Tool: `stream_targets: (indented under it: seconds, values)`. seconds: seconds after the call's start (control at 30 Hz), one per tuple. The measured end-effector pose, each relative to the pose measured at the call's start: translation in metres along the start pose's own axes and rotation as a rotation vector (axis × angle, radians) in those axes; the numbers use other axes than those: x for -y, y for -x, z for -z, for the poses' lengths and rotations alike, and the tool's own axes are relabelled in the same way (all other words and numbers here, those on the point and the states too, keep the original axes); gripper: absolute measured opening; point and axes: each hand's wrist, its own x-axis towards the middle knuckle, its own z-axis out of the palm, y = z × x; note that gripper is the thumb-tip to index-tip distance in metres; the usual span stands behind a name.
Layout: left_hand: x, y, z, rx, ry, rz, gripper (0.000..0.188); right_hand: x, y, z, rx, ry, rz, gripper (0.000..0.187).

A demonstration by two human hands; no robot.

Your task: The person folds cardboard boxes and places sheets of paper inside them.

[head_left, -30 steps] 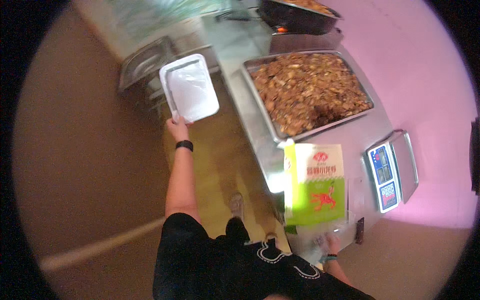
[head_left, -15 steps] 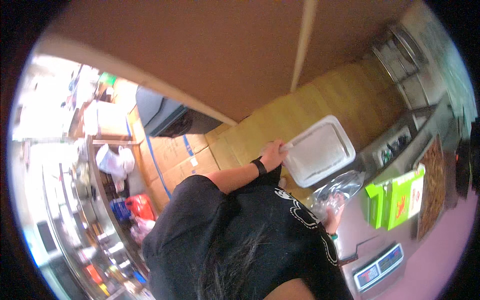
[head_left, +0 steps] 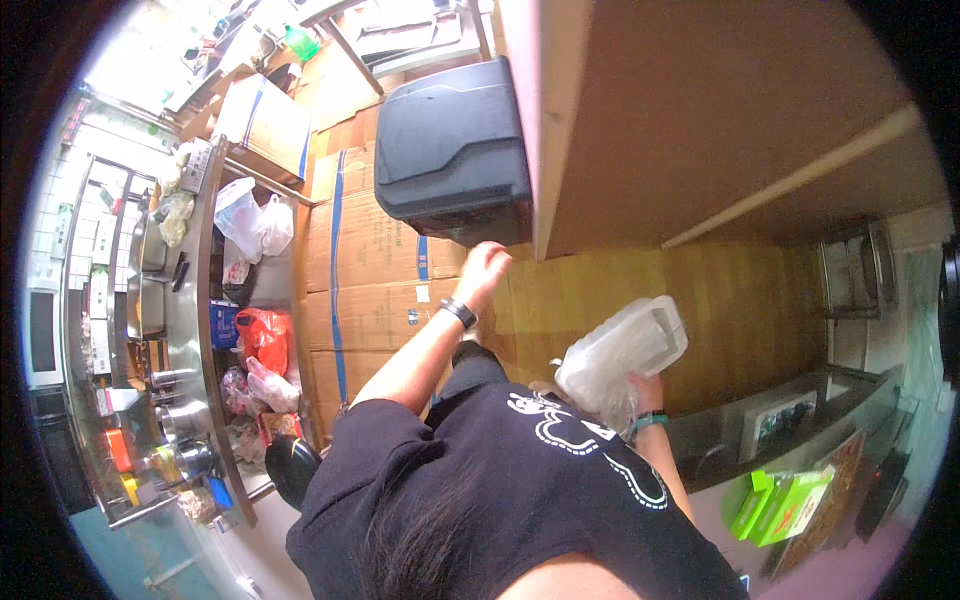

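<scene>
My left hand (head_left: 484, 268) is stretched out in front of the dark bin (head_left: 455, 140), holding nothing, its fingers loosely extended and apart from each other. A gap seems to lie between it and the bin's lower front. On the right, my right hand (head_left: 648, 390) grips a white translucent plastic tub (head_left: 640, 335), which is tilted. A clear plastic bag (head_left: 603, 385) hangs against the tub by the same hand. Some of the right fingers are hidden behind the tub and bag.
Brown partitions (head_left: 700, 120) rise on the far right. To the left stands a metal counter (head_left: 190, 300) with bags on its lower shelf, including a red bag (head_left: 265, 340). Flattened cardboard (head_left: 370, 300) covers the floor. A green box (head_left: 782, 505) lies at the lower right.
My view has swung left, bringing the bin more fully into sight. My left hand has let go of the tub and moved toward the bin. The tub is now in my right hand with the bag.
</scene>
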Motion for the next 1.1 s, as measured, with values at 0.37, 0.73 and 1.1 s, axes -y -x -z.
stream_targets:
  seconds: [0.37,0.73,1.1]
  values:
    - [0.307,-0.182,0.177,-0.536,0.518,0.709,0.047,-0.032,-0.049,-0.224,0.198,0.362,-0.259,0.02]
    - [0.234,-0.176,0.207,-0.664,0.307,0.352,0.028,-0.01,-0.114,-0.364,0.843,1.059,-0.067,0.03]
    - [-0.023,-0.155,0.236,-0.312,0.302,-0.102,0.052,0.04,-0.188,-0.522,1.108,0.604,-0.144,0.048]
